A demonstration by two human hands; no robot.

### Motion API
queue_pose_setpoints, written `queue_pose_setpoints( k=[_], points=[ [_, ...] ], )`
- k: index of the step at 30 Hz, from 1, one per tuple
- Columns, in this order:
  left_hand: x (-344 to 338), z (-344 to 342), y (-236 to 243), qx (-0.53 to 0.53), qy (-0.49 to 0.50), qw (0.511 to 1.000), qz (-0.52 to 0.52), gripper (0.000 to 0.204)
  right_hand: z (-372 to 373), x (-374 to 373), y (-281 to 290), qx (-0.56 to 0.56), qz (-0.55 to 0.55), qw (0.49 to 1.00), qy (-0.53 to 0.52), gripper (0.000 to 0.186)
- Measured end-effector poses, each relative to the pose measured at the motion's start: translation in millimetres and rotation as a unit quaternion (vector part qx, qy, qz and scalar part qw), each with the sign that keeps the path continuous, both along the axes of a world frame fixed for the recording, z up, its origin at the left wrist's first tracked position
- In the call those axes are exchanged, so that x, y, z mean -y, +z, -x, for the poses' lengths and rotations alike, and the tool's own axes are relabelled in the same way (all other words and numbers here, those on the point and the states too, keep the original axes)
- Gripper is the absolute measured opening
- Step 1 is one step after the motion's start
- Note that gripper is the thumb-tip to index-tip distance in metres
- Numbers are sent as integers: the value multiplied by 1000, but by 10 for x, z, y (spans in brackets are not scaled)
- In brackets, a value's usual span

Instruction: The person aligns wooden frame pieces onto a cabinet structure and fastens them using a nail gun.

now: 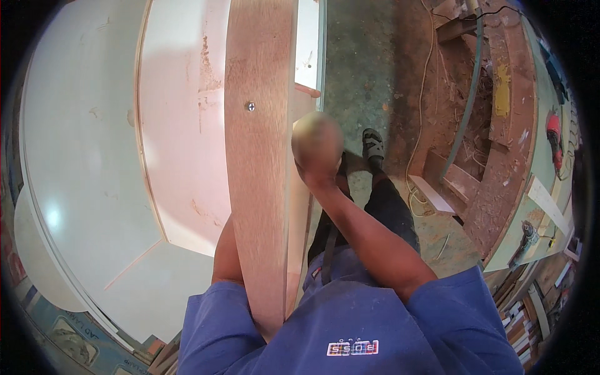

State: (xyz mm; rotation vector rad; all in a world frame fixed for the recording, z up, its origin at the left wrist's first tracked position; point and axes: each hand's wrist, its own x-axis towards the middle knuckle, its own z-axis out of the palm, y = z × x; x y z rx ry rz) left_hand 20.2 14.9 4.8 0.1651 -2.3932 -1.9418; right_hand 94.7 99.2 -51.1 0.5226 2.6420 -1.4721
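Observation:
A long reddish-brown wooden board (262, 162) stands edge-up in front of me, with a small round metal fitting (250, 107) set in its face. It runs along a pale box-like panel (181, 125). My right hand (317, 174) is at the board's right side, closed round a pale yellowish, rounded thing (317, 134). Blur covers that thing and most of the fingers, so its kind does not show. My left arm (227, 253) goes behind the board's left side, and the board hides the left hand.
A large glossy white panel (81, 156) fills the left. At right, a worn wooden bench (512, 156) carries a red power tool (554, 132) and a drill (527, 235). A cable (422, 94) trails over the dusty floor (356, 62). Offcuts (522, 319) are stacked at lower right.

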Motion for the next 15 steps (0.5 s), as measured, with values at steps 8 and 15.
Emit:
queue_pose_setpoints(
  k=[8,15],
  points=[
    [62,45,-140,-99,-57,983,-145,54,-25,-23,3,-41,-8,999,7,45],
    [78,16,-84,-151,-71,985,-38,50,-15,3,-26,-59,-21,998,-12,38]
  ],
)
